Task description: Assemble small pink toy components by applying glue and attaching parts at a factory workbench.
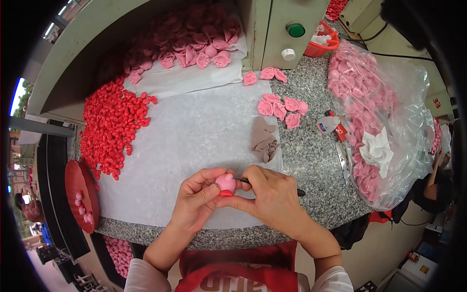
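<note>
My left hand pinches a small pink rounded piece with a red part on its underside, held over the white paper sheet. My right hand grips a thin dark tool whose tip touches the pink piece from the right. A heap of small red pieces lies at the left of the sheet. Pink shaped pieces are piled at the back, and a few more pink pieces lie on the granite to the right.
A crumpled brown cloth lies at the sheet's right edge. A large clear bag of pink pieces fills the right side. A small glue bottle lies beside it. A red tray sits at left. A machine panel with a green button stands behind.
</note>
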A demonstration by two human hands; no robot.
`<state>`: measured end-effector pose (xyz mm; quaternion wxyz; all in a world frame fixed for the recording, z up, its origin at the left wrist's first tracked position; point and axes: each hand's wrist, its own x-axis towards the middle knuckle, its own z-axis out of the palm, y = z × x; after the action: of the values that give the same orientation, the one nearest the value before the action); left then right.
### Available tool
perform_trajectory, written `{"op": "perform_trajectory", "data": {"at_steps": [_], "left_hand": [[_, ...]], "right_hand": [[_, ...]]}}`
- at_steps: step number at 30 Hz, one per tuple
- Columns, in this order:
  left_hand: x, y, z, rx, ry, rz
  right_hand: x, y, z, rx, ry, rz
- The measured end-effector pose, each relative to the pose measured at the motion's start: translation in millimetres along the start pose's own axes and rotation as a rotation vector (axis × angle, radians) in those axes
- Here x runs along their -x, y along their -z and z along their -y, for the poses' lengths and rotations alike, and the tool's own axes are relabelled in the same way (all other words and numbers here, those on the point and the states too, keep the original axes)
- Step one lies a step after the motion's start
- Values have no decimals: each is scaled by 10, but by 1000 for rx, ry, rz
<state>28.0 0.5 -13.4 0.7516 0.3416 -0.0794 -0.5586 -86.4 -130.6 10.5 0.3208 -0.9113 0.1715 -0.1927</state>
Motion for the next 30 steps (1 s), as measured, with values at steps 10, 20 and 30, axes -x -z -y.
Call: {"op": "perform_trajectory", "data": {"at_steps": [10,20,30], "left_hand": [[-19,-48,-18,8,4,22],[8,-11,-15,4,3,-1],[14,20,10,0,-19,-37]], "right_hand": [[17,-45,-35,52,21,-28],[43,-66,4,94,37,-49],[68,-107,24,125,44,-65]]}}
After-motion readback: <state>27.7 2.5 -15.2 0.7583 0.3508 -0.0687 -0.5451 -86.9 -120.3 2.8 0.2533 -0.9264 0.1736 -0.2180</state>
